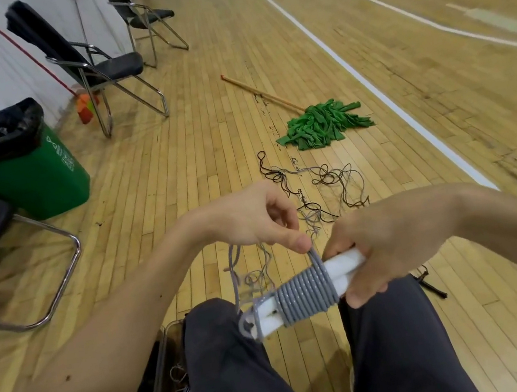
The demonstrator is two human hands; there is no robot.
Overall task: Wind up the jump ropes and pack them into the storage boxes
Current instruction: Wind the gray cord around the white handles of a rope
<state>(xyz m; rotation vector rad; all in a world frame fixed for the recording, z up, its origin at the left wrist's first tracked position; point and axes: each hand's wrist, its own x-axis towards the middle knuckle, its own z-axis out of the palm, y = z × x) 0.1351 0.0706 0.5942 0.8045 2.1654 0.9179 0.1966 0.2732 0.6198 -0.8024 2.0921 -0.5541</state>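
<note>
My knees sit right under the work. Above my lap, my right hand clenches the two white handles. My left hand pinches the grey rope at the top of its tight turns round those handles. If my pinch slackens, I reckon the last turns spring loose. The slack tail hanging past my left knee could snag.

Around me are a green bin, folding chairs, a mop, then a tangle of more ropes, likely to catch that tail. Beside my left knee is a clear box; whether it is the storage box, I cannot tell.
</note>
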